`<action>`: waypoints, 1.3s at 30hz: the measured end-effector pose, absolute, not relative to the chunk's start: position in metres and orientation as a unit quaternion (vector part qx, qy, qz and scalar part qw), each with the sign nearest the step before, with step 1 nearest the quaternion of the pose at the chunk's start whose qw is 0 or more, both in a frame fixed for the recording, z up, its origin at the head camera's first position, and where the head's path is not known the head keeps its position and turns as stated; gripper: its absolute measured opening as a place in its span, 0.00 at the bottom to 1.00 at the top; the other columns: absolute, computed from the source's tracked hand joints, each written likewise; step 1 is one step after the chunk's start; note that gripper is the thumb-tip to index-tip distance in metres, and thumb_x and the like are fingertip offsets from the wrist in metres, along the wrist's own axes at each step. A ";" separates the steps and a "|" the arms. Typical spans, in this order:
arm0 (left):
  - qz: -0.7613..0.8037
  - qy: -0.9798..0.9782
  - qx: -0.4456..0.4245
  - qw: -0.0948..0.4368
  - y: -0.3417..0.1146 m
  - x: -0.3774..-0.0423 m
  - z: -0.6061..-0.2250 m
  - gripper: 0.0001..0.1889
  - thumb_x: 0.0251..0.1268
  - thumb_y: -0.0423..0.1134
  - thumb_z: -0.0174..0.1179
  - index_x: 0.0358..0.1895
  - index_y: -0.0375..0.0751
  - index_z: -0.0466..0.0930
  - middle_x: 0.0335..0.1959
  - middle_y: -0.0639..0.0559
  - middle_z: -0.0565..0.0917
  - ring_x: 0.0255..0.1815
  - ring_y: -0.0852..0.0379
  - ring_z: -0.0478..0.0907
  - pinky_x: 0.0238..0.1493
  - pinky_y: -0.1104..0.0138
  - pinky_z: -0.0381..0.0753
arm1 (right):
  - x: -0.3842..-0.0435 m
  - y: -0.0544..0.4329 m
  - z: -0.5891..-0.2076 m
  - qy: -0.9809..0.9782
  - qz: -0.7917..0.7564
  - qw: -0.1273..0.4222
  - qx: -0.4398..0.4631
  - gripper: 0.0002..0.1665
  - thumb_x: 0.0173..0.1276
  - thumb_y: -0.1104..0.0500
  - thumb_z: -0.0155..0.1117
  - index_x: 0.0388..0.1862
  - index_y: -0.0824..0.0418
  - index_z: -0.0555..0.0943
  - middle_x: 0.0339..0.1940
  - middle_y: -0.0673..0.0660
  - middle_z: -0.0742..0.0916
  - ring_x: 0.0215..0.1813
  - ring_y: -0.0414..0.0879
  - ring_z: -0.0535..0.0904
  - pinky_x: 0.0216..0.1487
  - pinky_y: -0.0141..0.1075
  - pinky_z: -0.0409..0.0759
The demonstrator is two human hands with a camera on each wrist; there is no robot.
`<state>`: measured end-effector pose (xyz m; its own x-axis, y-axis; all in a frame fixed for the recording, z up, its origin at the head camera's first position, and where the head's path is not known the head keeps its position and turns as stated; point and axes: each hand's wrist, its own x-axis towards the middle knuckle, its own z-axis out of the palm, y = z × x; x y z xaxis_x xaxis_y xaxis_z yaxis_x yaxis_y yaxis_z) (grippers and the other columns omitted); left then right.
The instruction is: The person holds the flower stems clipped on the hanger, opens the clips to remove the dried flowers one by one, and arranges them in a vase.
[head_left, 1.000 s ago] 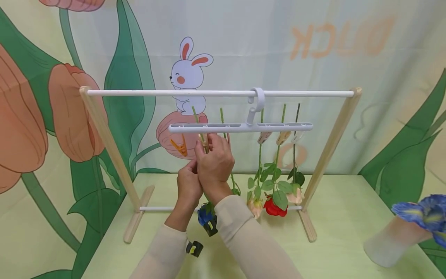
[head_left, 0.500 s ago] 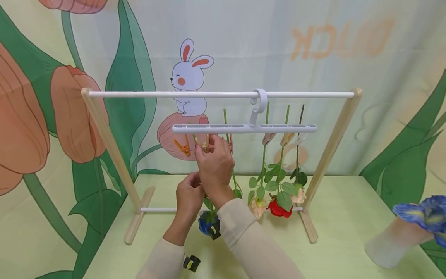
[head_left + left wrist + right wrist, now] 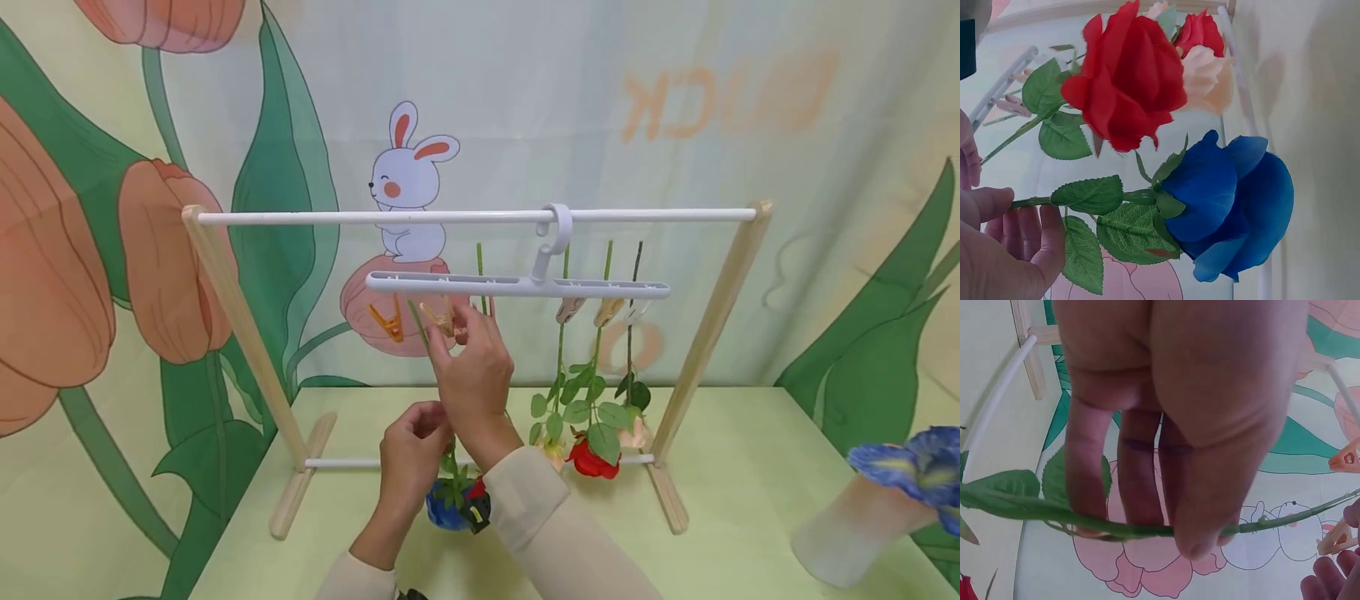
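My left hand pinches the stem of a blue rose between thumb and fingers. The flower hangs downward, and the stem's bare tip rises just left of a beige clothespin, under the hanger bar. Up at that clothespin, my right hand grips it with thumb and fingers; its jaws look spread, with the stem outside them. In the right wrist view, my left hand fills the middle, and the right fingertips show by the clothespin. A red rose hangs close beside the blue one.
A white hanger hooks over the rack's white rod. An orange clothespin hangs at its left end. Right of centre, several upside-down roses hang, including a red one. A vase with blue flowers stands at right.
The blue rose's stem has come down: its tip was above the hanger bar and is now below it. My left hand moved lower with it. My right hand stays at the beige clothespin.
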<state>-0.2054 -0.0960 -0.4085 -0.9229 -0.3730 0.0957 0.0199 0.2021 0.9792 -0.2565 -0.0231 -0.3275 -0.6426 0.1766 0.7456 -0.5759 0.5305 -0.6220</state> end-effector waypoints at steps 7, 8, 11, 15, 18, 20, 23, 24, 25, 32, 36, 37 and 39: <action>-0.563 -0.793 0.097 0.210 -0.095 -0.193 -0.413 0.07 0.64 0.39 0.70 0.43 0.44 0.88 0.36 0.52 0.89 0.38 0.58 0.84 0.38 0.73 0.82 | -0.248 -0.010 -0.334 -0.771 0.464 0.415 0.136 0.17 0.66 0.56 0.74 0.51 0.60 0.85 0.40 0.56 0.90 0.37 0.48 0.87 0.39 0.40 0.87; -0.550 -0.800 0.092 0.223 -0.096 -0.192 -0.413 0.06 0.64 0.39 0.70 0.43 0.45 0.88 0.36 0.53 0.90 0.39 0.58 0.84 0.38 0.73 0.81 | -0.247 -0.007 -0.335 -0.768 0.464 0.419 0.138 0.16 0.65 0.57 0.74 0.50 0.61 0.85 0.39 0.56 0.90 0.37 0.48 0.87 0.39 0.40 0.87; -0.523 -0.810 0.069 0.257 -0.095 -0.187 -0.413 0.06 0.64 0.36 0.70 0.43 0.45 0.88 0.36 0.53 0.90 0.38 0.57 0.86 0.39 0.74 0.83 | -0.241 0.005 -0.338 -0.760 0.462 0.433 0.148 0.14 0.65 0.60 0.74 0.48 0.62 0.85 0.38 0.57 0.89 0.36 0.49 0.87 0.38 0.41 0.87; -0.478 -0.818 0.026 0.317 -0.097 -0.183 -0.413 0.07 0.61 0.30 0.71 0.42 0.42 0.89 0.34 0.52 0.88 0.33 0.58 0.86 0.37 0.73 0.85 | -0.230 0.024 -0.344 -0.750 0.448 0.456 0.171 0.11 0.63 0.63 0.75 0.44 0.63 0.86 0.35 0.58 0.88 0.35 0.50 0.86 0.36 0.42 0.87; -0.418 -0.835 -0.004 0.357 -0.100 -0.181 -0.408 0.08 0.59 0.28 0.71 0.41 0.41 0.89 0.33 0.52 0.86 0.32 0.58 0.84 0.36 0.69 0.87 | -0.222 0.038 -0.349 -0.744 0.422 0.480 0.195 0.09 0.61 0.65 0.75 0.40 0.63 0.86 0.33 0.58 0.87 0.34 0.49 0.85 0.35 0.41 0.87; -0.367 -0.855 -0.015 0.366 -0.101 -0.179 -0.402 0.09 0.59 0.28 0.72 0.41 0.42 0.90 0.34 0.52 0.85 0.34 0.58 0.83 0.37 0.66 0.86 | -0.218 0.046 -0.351 -0.743 0.399 0.494 0.212 0.09 0.59 0.66 0.76 0.38 0.62 0.86 0.32 0.57 0.87 0.34 0.48 0.84 0.34 0.39 0.86; -0.287 -0.887 -0.029 0.362 -0.101 -0.177 -0.393 0.10 0.60 0.30 0.71 0.43 0.46 0.90 0.35 0.53 0.85 0.37 0.56 0.79 0.38 0.64 0.84 | -0.214 0.056 -0.354 -0.755 0.343 0.508 0.235 0.10 0.56 0.66 0.78 0.37 0.62 0.87 0.31 0.56 0.87 0.34 0.49 0.82 0.34 0.38 0.84; -0.263 -0.895 -0.035 0.359 -0.100 -0.176 -0.391 0.10 0.60 0.30 0.71 0.43 0.48 0.90 0.35 0.53 0.84 0.37 0.55 0.78 0.38 0.63 0.83 | -0.213 0.059 -0.355 -0.763 0.317 0.509 0.242 0.10 0.55 0.65 0.78 0.36 0.61 0.87 0.31 0.56 0.87 0.34 0.49 0.81 0.35 0.39 0.83; -0.241 -0.900 -0.044 0.360 -0.099 -0.175 -0.388 0.10 0.61 0.30 0.71 0.43 0.48 0.90 0.35 0.53 0.84 0.37 0.54 0.78 0.37 0.62 0.82 | -0.213 0.061 -0.356 -0.772 0.290 0.508 0.248 0.11 0.54 0.65 0.79 0.36 0.60 0.88 0.31 0.55 0.87 0.35 0.49 0.81 0.35 0.39 0.82; -0.131 -0.909 -0.102 0.383 -0.092 -0.171 -0.378 0.13 0.55 0.24 0.71 0.37 0.48 0.91 0.31 0.50 0.83 0.35 0.50 0.79 0.34 0.59 0.78 | -0.211 0.075 -0.371 -0.822 0.152 0.458 0.302 0.12 0.51 0.61 0.82 0.34 0.52 0.88 0.33 0.50 0.87 0.39 0.49 0.82 0.38 0.40 0.77; -0.100 -0.915 -0.125 0.370 -0.084 -0.169 -0.375 0.14 0.52 0.23 0.72 0.36 0.48 0.91 0.31 0.51 0.82 0.35 0.51 0.77 0.32 0.61 0.75 | -0.210 0.082 -0.379 -0.832 0.139 0.429 0.324 0.10 0.52 0.61 0.82 0.31 0.52 0.88 0.31 0.49 0.88 0.36 0.46 0.81 0.34 0.36 0.77; -0.098 -0.916 -0.129 0.366 -0.082 -0.169 -0.375 0.14 0.52 0.23 0.72 0.36 0.48 0.91 0.31 0.51 0.82 0.34 0.51 0.76 0.32 0.61 0.74 | -0.210 0.084 -0.381 -0.833 0.139 0.425 0.327 0.10 0.52 0.61 0.82 0.31 0.52 0.89 0.30 0.49 0.88 0.35 0.45 0.81 0.33 0.35 0.77; -0.095 -0.920 -0.131 0.357 -0.078 -0.167 -0.374 0.14 0.52 0.24 0.72 0.36 0.49 0.91 0.31 0.51 0.82 0.34 0.51 0.76 0.32 0.62 0.73 | -0.210 0.087 -0.385 -0.834 0.139 0.420 0.329 0.10 0.52 0.61 0.82 0.30 0.52 0.89 0.29 0.48 0.87 0.33 0.44 0.81 0.31 0.34 0.77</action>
<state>-0.1672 -0.0784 -0.3738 -0.7113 0.1735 0.6812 0.3087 0.9477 0.0810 -0.2098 0.0870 -0.3852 -0.4306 -0.4331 0.7918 -0.6661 0.7445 0.0450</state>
